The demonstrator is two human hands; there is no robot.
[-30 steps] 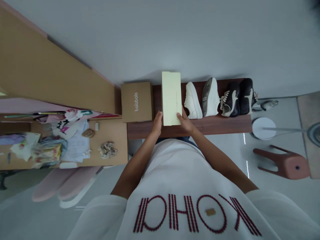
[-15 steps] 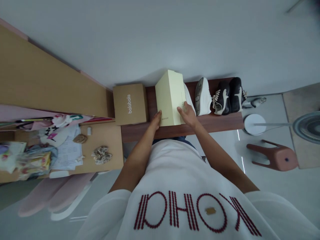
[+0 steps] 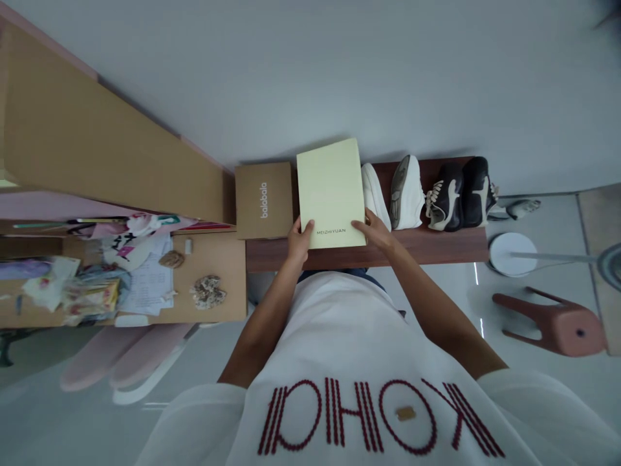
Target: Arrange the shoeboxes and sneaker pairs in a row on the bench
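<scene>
A pale yellow shoe box (image 3: pixel 330 191) lies flat on the dark wooden shelf (image 3: pixel 427 243), its lid facing up with small lettering near my edge. My left hand (image 3: pixel 298 241) grips its near left corner. My right hand (image 3: pixel 376 230) grips its near right corner. A brown cardboard box (image 3: pixel 264 199) with white lettering stands just left of it. Right of it, a pair of white sneakers (image 3: pixel 395 193) sits close against the yellow box.
A pair of black and white shoes (image 3: pixel 460 191) stands at the shelf's right end. A cluttered wooden desk (image 3: pixel 213 255) is on the left, a pink chair (image 3: pixel 121 362) below it. A reddish stool (image 3: pixel 557 320) and a white fan base (image 3: pixel 512 254) stand on the floor at right.
The yellow box stood on its narrow side a second ago. It has been tipped over to the left and now lies flat with its broad lid up, both hands still on it.
</scene>
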